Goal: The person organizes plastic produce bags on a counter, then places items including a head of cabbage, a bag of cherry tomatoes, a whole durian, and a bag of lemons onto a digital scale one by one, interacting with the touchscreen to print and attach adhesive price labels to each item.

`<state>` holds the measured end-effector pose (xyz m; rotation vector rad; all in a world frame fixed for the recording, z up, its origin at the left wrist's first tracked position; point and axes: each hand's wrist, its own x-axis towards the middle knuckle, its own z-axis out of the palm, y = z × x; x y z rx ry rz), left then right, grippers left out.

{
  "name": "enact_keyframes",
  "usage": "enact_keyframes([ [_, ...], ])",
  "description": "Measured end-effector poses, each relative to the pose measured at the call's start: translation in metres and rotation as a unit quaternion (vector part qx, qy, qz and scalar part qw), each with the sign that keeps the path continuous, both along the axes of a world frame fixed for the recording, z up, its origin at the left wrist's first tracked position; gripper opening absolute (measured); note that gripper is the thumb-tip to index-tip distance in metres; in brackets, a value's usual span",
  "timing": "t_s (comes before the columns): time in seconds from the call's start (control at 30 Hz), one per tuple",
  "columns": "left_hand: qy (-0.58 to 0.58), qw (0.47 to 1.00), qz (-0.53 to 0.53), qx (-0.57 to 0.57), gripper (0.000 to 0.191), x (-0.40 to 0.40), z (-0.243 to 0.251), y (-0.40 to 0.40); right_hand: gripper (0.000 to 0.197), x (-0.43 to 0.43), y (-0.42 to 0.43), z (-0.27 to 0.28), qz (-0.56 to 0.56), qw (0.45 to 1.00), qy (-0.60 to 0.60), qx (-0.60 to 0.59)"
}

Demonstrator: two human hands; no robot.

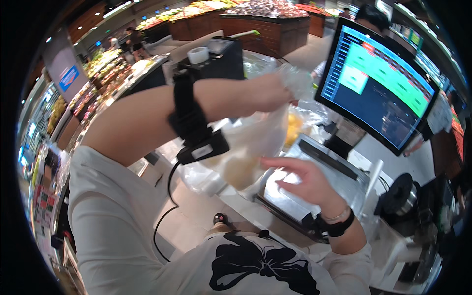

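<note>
My left hand point(274, 92) is raised ahead of me, gripping the gathered neck of a clear plastic bag point(258, 134). The bag hangs down below it with a pale, rounded item point(239, 171) in its bottom, blurred by the plastic. My right hand point(304, 179) is above a weighing scale's metal plate point(284, 191), thumb and index finger spread. Its index fingertip is at the bag's side; whether it touches, I cannot tell. Behind the hanging bag, yellow produce point(294, 127) shows inside more clear plastic.
A tilted touchscreen monitor point(376, 84) rises at the right, with a person point(372, 20) behind it. A roll of tape point(198, 55) stands on a dark box. Clear plastic bags point(202, 179) hang by the counter edge. A black cable point(170, 191) dangles from my left wrist strap.
</note>
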<state>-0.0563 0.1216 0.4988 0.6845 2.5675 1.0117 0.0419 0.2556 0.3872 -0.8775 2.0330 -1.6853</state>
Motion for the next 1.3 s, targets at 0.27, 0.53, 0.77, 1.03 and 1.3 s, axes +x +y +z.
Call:
enact_keyframes([
  [0.27,0.401,0.902,-0.158,0.025,0.017,-0.064,-0.048,-0.140,0.069,-0.125,-0.146,-0.033,-0.115,0.979,0.163,-0.031],
  [0.53,0.486,0.873,0.027,-0.039,0.010,-0.185,-0.091,-0.231,0.021,-0.244,-0.262,-0.095,-0.366,0.915,0.144,0.088],
  [0.77,0.408,0.911,0.055,-0.018,0.008,-0.278,-0.102,-0.300,0.022,-0.323,-0.332,-0.092,-0.367,0.906,0.154,0.147],
  [1.03,0.145,0.940,0.034,0.307,0.009,-0.268,-0.105,-0.297,0.018,-0.369,-0.373,-0.157,-0.463,0.876,0.097,-0.097],
  [1.3,0.097,0.937,0.050,0.332,0.011,-0.271,-0.099,-0.299,0.018,-0.333,-0.357,-0.104,-0.440,0.880,0.161,0.072],
])
